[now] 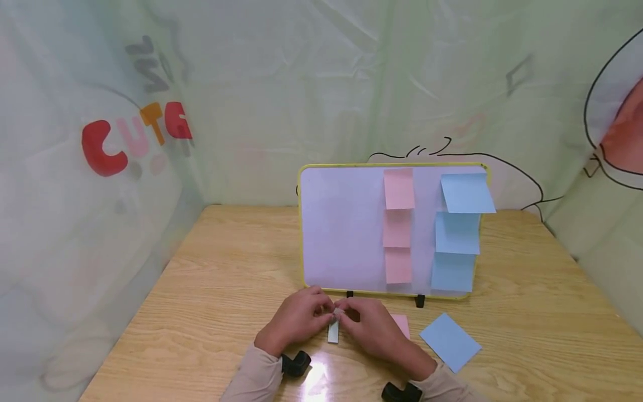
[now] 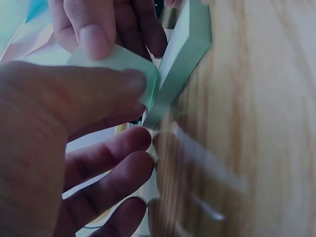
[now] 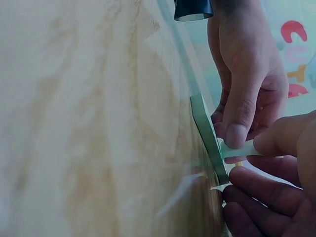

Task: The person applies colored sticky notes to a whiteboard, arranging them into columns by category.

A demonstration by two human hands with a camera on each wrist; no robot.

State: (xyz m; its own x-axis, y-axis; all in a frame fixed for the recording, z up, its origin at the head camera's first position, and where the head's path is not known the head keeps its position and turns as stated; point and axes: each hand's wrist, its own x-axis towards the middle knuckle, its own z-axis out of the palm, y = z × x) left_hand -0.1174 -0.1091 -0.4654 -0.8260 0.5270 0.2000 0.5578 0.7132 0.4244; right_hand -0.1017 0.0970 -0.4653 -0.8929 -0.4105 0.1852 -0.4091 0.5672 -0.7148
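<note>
A pale green sticky note pad [image 1: 333, 334] lies on the table in front of the whiteboard, between the two hands. Its top sheet, a green sticky note [image 2: 118, 58], is lifted at one end and stands up from the pad [image 3: 210, 140]. My left hand [image 1: 297, 317] pinches this sheet between thumb and finger, its other fingers loosely bent. From the opposite side my right hand [image 1: 370, 326] also pinches the sheet, with its thumb [image 3: 279, 140] on it. In the head view the fingertips hide most of the lifted sheet.
A yellow-framed whiteboard [image 1: 341, 229] stands behind the hands on black feet [image 1: 420, 301]. Pink notes [image 1: 399, 190] and blue notes [image 1: 467, 192] hang on it in two columns. Beside the right hand lie a partly hidden pink note pad [image 1: 402, 324] and a blue one [image 1: 451, 341].
</note>
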